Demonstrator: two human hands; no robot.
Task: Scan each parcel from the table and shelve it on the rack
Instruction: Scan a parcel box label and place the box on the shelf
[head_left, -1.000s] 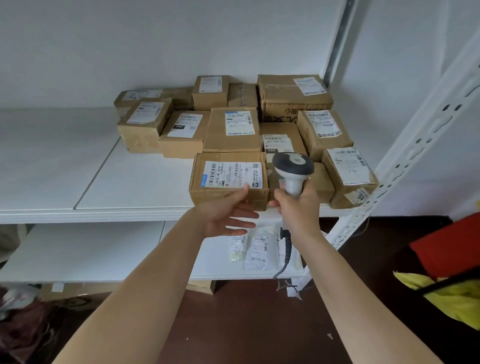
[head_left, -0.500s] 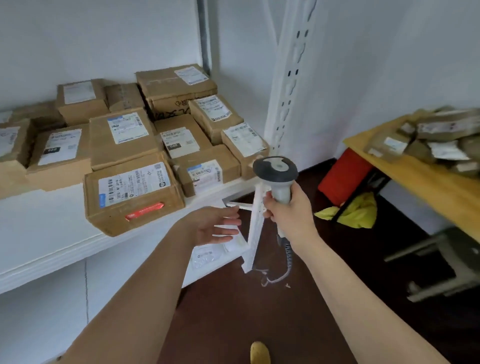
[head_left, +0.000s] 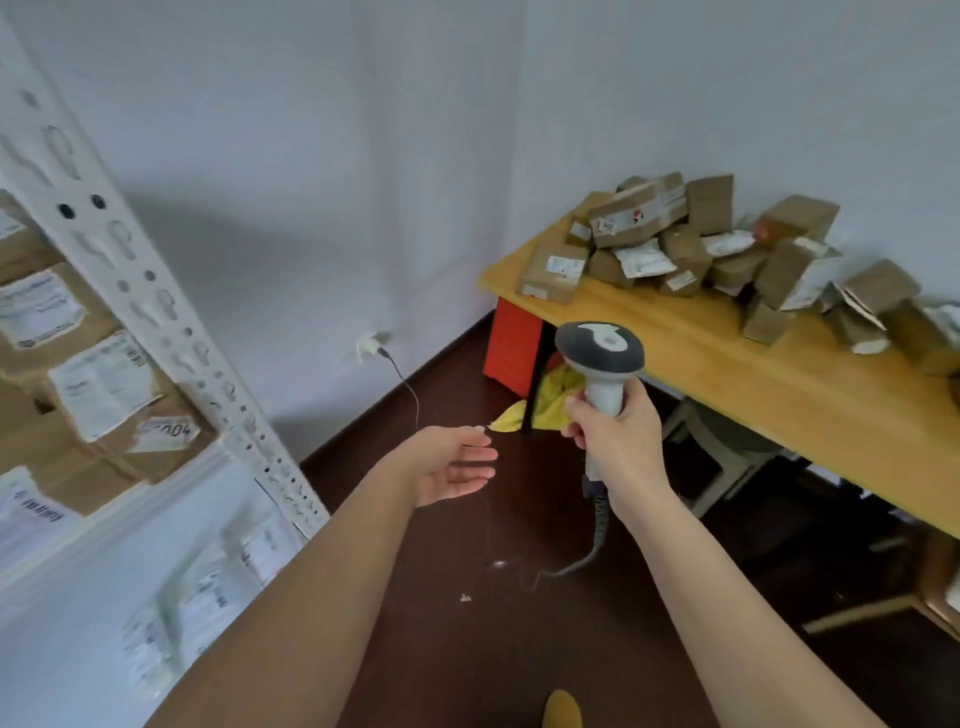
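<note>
our right hand (head_left: 615, 441) grips the scanner (head_left: 600, 364); our left hand (head_left: 452, 465) hangs empty, fingers relaxed, near the table (head_left: 727, 364) of parcels (head_left: 691, 249).

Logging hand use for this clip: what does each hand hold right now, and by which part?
The right hand grips the scanner by its handle. The left hand is open, holding nothing.

There is one view only, from the person's head, looking forward and down toward the room's corner. The rack (head_left: 156, 312) stands close on the left, the table (head_left: 753, 374) farther right, forearms reaching out from below.
</note>
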